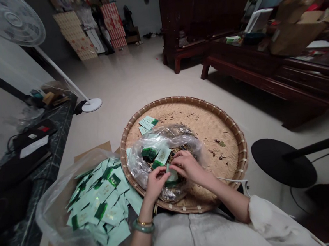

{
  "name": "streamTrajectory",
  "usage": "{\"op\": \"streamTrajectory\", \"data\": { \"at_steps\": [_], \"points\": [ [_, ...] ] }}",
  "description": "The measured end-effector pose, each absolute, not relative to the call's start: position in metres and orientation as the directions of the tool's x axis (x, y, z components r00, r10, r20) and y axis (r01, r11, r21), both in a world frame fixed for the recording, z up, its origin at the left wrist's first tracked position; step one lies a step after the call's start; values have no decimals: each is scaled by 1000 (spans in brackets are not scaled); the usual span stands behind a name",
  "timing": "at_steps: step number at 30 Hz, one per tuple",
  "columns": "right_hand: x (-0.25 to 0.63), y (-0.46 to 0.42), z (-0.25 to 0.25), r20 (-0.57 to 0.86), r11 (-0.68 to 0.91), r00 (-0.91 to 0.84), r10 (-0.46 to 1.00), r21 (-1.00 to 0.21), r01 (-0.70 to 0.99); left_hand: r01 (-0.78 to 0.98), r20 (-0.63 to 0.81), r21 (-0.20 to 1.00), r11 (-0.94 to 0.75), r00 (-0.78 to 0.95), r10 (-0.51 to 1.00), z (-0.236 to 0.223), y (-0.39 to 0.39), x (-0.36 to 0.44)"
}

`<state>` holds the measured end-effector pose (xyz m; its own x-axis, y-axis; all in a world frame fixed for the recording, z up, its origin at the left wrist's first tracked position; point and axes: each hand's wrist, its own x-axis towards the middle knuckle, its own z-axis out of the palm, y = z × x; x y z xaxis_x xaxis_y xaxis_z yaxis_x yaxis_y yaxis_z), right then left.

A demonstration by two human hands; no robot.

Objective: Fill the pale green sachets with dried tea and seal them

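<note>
I am working in a home living room. A carved dark-wood settee [184, 31] and table [242, 52] are standing rightward, a pedestal fan [13, 25] leftward, cartons [75, 34] leaning against the far wall.

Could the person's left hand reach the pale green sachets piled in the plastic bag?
Probably yes. Only the rim of the round bamboo tray separates the left hand from the pale green sachets, though it is pinching a green packet now.

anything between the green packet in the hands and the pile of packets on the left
Yes. The left hand sits on that side of the pale green packet, and beyond it the rim of the round woven tray lies before the pile of packets.
</note>
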<state>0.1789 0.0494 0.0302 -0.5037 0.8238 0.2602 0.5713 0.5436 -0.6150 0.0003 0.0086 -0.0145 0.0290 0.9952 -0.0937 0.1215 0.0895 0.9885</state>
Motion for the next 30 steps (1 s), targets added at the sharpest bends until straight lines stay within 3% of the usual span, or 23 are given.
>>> {"op": "streamTrajectory", "data": {
  "at_steps": [5, 10, 18, 23, 30],
  "points": [
    [183, 56, 27, 332, 551, -446, 832, -599, 582, 47, -252, 968, 248, 164, 954, -15, 6, 3],
    [191, 60, 33, 415, 635, -486, 769, -580, 510, 103, -268, 962, 252, 191, 944, -6, 8, -1],
    [191, 36, 78, 473, 814, -685, 554, -480, 327, 174, -109, 981, 91, 99, 989, -2, 9, 3],
    [201, 19, 101, 679, 813, -467, 566, -552, 183, 205, 36, 978, -31, -22, 999, -5, 6, 2],
    [201, 22, 80, 636, 734, -384, 670, -645, 212, 166, 146, 976, -138, -33, 989, -6, 2, -2]
  ]
}}
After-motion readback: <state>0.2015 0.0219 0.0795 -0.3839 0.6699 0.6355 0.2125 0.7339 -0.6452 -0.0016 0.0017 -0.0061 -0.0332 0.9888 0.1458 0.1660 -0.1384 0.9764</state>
